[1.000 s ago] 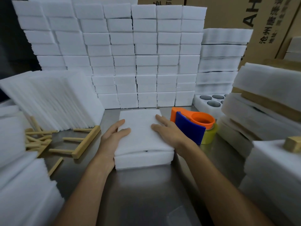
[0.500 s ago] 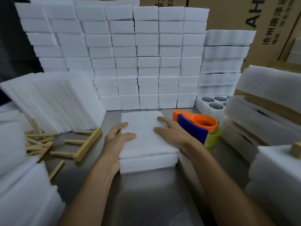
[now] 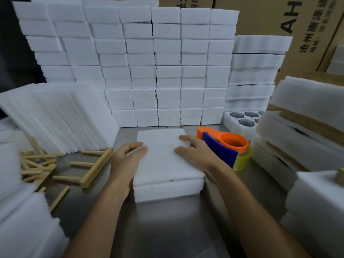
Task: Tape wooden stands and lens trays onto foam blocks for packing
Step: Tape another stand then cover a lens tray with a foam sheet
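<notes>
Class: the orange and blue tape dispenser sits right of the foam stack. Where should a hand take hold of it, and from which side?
Probably the orange ring of the tape dispenser, gripped from above: it faces up, unobstructed, beside the right hand. The blue guard blocks the near side.

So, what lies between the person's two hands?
In the head view, the stacked foam block lies between the left hand and the right hand; both hands touch it.

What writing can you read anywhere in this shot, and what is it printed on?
"AH" in large black letters, cut off by the frame: on the cardboard box at top right.
"沧州" opens a line of Chinese print on that box; the rest is too blurred to read.
A smaller line beneath: unreadable.
No other text shows.
</notes>
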`<act>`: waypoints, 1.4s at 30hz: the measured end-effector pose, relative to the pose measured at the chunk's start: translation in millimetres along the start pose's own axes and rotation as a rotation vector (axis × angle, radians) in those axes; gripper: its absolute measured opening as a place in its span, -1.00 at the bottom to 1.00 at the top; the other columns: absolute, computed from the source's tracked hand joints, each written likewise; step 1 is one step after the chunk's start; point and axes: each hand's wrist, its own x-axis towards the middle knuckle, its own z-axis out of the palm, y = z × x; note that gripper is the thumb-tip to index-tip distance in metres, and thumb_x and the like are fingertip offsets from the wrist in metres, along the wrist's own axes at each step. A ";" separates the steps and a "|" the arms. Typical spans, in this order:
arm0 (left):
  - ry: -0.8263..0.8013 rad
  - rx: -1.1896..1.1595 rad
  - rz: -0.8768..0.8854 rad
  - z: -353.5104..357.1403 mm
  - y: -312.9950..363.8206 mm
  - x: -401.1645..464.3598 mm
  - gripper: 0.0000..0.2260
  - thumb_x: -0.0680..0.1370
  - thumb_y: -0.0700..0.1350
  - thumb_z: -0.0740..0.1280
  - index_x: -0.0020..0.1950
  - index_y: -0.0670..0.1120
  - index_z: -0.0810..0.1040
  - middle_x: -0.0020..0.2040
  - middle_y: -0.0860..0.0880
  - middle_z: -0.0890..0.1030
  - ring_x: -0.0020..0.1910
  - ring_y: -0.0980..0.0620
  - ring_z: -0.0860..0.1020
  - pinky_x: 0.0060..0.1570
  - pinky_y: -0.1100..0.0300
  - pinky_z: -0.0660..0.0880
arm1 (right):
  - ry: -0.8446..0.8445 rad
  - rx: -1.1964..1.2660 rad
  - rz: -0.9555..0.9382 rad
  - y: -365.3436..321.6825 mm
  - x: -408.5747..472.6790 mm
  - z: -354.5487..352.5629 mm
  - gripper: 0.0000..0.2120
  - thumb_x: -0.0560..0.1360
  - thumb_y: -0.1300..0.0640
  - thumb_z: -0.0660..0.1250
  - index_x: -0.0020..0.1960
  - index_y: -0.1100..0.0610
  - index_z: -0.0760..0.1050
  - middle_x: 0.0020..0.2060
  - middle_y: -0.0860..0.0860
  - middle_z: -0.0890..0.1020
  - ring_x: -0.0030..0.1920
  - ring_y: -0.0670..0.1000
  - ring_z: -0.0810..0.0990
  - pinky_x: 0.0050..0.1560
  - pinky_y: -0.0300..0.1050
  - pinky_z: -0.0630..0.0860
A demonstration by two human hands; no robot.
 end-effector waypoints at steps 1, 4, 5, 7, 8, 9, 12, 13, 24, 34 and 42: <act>0.105 0.067 0.067 -1.5 0.4 1.6 -0.92 0.49 -0.18 0.44 -0.10 0.01 0.65 -0.05 0.01 0.69 -0.03 -0.01 0.64 -0.07 0.14 0.53 | 0.002 0.003 -0.003 0.4 0.0 0.1 -0.49 0.53 0.07 0.42 0.45 -0.08 0.39 0.07 -0.19 0.37 -0.10 -0.25 0.48 -0.43 -0.55 0.39; 0.382 0.397 0.287 -11.7 2.8 3.3 -0.89 0.51 -0.19 0.36 -0.13 0.02 0.59 -0.10 0.02 0.64 -0.02 -0.09 0.60 0.02 0.05 0.51 | 0.005 -0.014 -0.014 1.2 1.4 -0.4 -0.48 0.54 0.07 0.42 0.46 -0.07 0.39 0.15 -0.14 0.35 -0.09 -0.26 0.45 -0.43 -0.56 0.38; 0.429 0.531 0.320 -16.3 1.4 3.2 -0.90 0.50 -0.20 0.35 -0.10 0.01 0.59 -0.08 -0.01 0.64 -0.01 -0.12 0.59 0.10 -0.01 0.49 | 0.007 -0.023 -0.018 0.4 1.0 -0.5 -0.48 0.54 0.07 0.42 0.47 -0.07 0.38 0.17 -0.13 0.36 -0.10 -0.27 0.44 -0.43 -0.56 0.38; 0.505 0.767 0.334 -24.1 -4.3 4.2 -0.87 0.47 -0.20 0.36 -0.04 0.00 0.61 -0.02 -0.08 0.63 0.02 -0.18 0.55 0.24 -0.08 0.38 | 0.007 -0.042 -0.026 -1.0 -0.2 -1.0 -0.47 0.54 0.06 0.42 0.47 -0.07 0.38 0.25 -0.10 0.38 -0.10 -0.26 0.44 -0.41 -0.56 0.39; 0.525 0.838 0.339 -25.9 -7.4 4.7 -0.84 0.46 -0.20 0.37 -0.01 -0.01 0.62 0.01 -0.10 0.62 0.04 -0.20 0.53 0.25 -0.09 0.32 | 0.004 -0.045 -0.030 -1.1 -0.7 -1.4 -0.47 0.54 0.05 0.42 0.47 -0.07 0.38 0.29 -0.08 0.39 -0.07 -0.24 0.46 -0.39 -0.53 0.42; 0.524 0.874 0.344 -26.8 -10.0 4.3 -0.83 0.45 -0.20 0.38 0.01 -0.02 0.62 0.03 -0.12 0.61 0.05 -0.20 0.52 0.25 -0.10 0.30 | 0.009 -0.048 -0.037 -1.8 -2.1 -1.6 -0.48 0.54 0.04 0.43 0.46 -0.07 0.39 0.31 -0.07 0.40 -0.03 -0.21 0.48 -0.34 -0.49 0.44; 0.473 0.881 0.333 -28.1 -13.1 2.5 -0.85 0.46 -0.19 0.37 0.00 -0.04 0.61 0.05 -0.12 0.60 0.05 -0.20 0.52 0.22 -0.11 0.30 | 0.077 -0.091 -0.081 -0.4 -2.0 -4.1 -0.56 0.50 0.00 0.46 0.36 -0.08 0.50 0.27 -0.09 0.46 0.00 -0.20 0.50 -0.21 -0.42 0.40; 0.477 0.895 0.342 -28.6 -13.1 2.0 -0.87 0.46 -0.20 0.37 -0.02 -0.06 0.62 0.05 -0.14 0.59 0.04 -0.22 0.51 0.21 -0.11 0.31 | 0.127 -0.093 -0.106 -0.6 -1.7 -5.3 -0.62 0.50 -0.01 0.47 0.30 -0.06 0.54 0.24 -0.10 0.50 -0.02 -0.21 0.51 -0.20 -0.41 0.42; 0.549 1.210 0.010 -35.2 -2.1 -3.5 -0.80 0.46 -0.21 0.42 0.07 -0.15 0.56 0.07 -0.24 0.56 0.18 -0.27 0.47 0.38 -0.26 0.18 | 0.535 0.038 -0.192 -7.4 -1.2 -10.6 -0.89 0.52 0.15 0.38 -0.17 0.02 0.62 -0.28 -0.10 0.67 -0.31 -0.16 0.63 -0.46 -0.35 0.51; 0.579 0.898 0.417 -17.9 38.8 -11.7 -0.70 0.42 -0.31 0.39 0.12 -0.09 0.60 0.06 -0.18 0.57 0.10 -0.24 0.50 0.20 -0.11 0.29 | 0.419 0.144 -0.246 -32.4 -8.2 -7.3 -0.87 0.53 0.18 0.38 -0.17 0.04 0.63 -0.26 -0.06 0.70 -0.29 -0.14 0.67 -0.31 -0.34 0.57; -0.048 0.597 0.767 -0.9 71.6 -30.9 -0.57 0.49 -0.33 0.42 -0.04 0.27 0.55 -0.06 0.22 0.60 0.16 -0.13 0.51 0.30 -0.15 0.33 | 0.154 0.253 -0.139 -54.3 -14.9 -4.5 -0.68 0.60 -0.23 0.20 0.13 -0.05 0.56 -0.13 -0.04 0.74 -0.26 -0.02 0.72 -0.32 -0.19 0.49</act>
